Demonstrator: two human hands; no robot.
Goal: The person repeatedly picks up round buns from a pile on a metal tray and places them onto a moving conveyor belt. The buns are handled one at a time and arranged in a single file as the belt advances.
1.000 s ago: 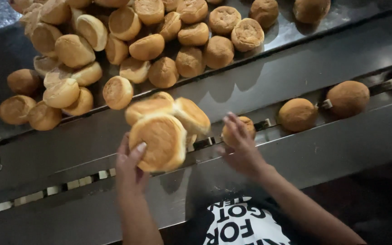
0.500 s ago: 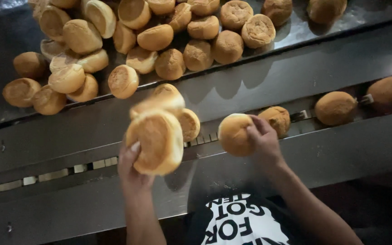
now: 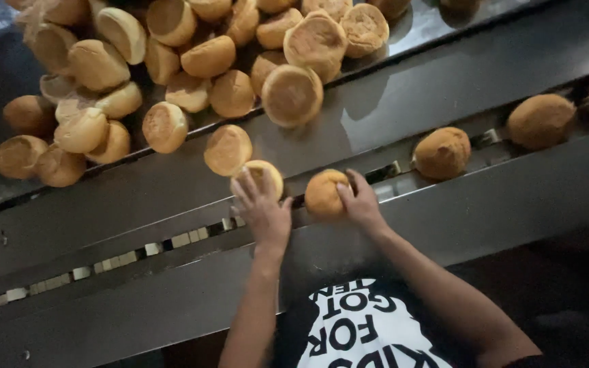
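My left hand (image 3: 262,210) rests with spread fingers on a pale round bun (image 3: 263,176) at the near edge of the metal chute. My right hand (image 3: 361,202) grips a golden-brown bun (image 3: 324,193) sitting in the conveyor channel (image 3: 172,241). Just above the left hand, another bun (image 3: 227,149) lies on the sloped steel panel. A blurred bun (image 3: 292,95) hangs at the lip of the tray above, apparently in motion.
A steel tray (image 3: 431,20) at the top holds a heap of several buns (image 3: 172,61). Two more buns (image 3: 442,152) (image 3: 540,120) ride in the channel to the right, a third at the frame edge. A dark printed shirt (image 3: 369,330) shows below.
My left hand has let go of the big flat bun it held up and now presses a smaller one. My right hand brought its bun down into the channel. Buns on the tray shifted.
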